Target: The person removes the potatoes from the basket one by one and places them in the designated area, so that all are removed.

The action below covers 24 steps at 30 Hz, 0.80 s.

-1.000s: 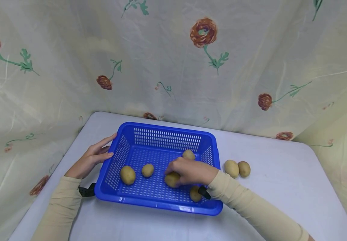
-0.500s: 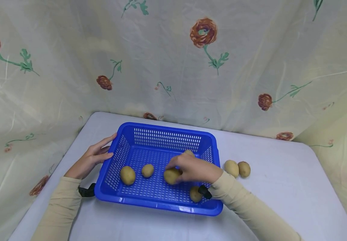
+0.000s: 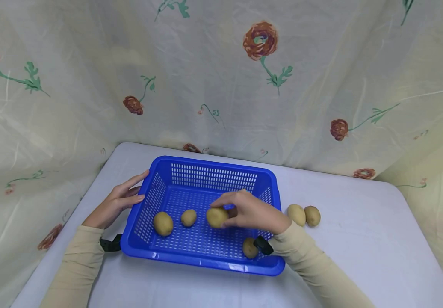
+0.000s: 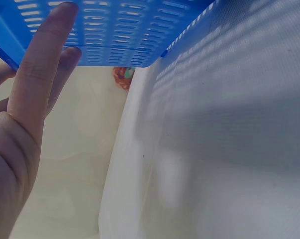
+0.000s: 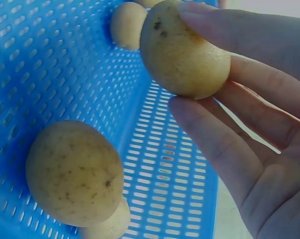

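Observation:
A blue plastic basket (image 3: 202, 268) with slotted walls stands on the table. My left hand (image 3: 117, 201) touches its left side with fingers extended; in the left wrist view a straight finger (image 4: 40, 64) lies against the slotted wall. Over the basket, my right hand (image 3: 250, 211) pinches a potato (image 3: 217, 217) between thumb and fingertips, seen closely as a spotted potato (image 5: 184, 55) in the right wrist view. Other potatoes lie inside: a larger potato (image 3: 163, 223) at left, a small potato (image 3: 188, 217) beside it, and a potato (image 3: 250, 248) near the front right corner, partly behind the wrist strap.
Right of the basket, a pale potato (image 3: 296, 214) and a browner potato (image 3: 312, 216) lie side by side on the white tabletop (image 3: 364, 231). A flowered curtain (image 3: 206, 85) hangs behind the table and along its sides.
My right hand has raised the potato off the basket floor and shifted slightly back with it. The hand now covers the potato at the back right. The left hand and basket stay put.

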Available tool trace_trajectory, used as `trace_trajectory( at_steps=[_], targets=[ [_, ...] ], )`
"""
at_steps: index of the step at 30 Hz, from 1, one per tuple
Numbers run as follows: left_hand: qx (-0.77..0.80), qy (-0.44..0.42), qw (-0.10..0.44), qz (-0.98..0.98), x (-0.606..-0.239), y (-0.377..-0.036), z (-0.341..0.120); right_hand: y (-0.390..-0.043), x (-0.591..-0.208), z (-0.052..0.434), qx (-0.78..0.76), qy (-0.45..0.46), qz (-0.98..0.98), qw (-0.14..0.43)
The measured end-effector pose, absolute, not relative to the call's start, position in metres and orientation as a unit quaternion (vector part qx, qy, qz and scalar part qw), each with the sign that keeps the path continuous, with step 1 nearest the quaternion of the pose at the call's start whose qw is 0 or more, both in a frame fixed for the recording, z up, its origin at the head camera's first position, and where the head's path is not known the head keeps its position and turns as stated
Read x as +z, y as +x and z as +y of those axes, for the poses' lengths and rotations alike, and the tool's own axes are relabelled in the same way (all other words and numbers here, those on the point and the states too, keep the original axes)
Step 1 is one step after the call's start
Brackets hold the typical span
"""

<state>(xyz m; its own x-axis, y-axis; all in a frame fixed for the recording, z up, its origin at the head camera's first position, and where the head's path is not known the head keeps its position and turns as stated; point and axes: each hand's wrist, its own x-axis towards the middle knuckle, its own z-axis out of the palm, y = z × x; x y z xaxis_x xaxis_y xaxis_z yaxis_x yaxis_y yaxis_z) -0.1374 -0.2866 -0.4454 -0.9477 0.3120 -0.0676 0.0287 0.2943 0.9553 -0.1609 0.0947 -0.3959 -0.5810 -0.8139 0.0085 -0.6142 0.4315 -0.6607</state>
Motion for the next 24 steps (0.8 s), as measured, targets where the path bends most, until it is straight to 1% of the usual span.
trace_trajectory(
  at_steps=[9,15,24],
  targets=[
    [0.584,0.105,0.122,0.796,-0.445,-0.137,-0.286,-0.163,-0.393,0.103,-0.419,-0.363,0.816,0.163],
    [0.587,0.108,0.122,0.793,-0.445,-0.137,-0.286,-0.165,-0.393,0.107,-0.449,-0.341,0.813,0.142],
    [0.588,0.109,0.122,0.792,-0.446,-0.137,-0.286,-0.165,-0.391,0.11,-0.509,-0.295,0.799,0.128]
  ],
)
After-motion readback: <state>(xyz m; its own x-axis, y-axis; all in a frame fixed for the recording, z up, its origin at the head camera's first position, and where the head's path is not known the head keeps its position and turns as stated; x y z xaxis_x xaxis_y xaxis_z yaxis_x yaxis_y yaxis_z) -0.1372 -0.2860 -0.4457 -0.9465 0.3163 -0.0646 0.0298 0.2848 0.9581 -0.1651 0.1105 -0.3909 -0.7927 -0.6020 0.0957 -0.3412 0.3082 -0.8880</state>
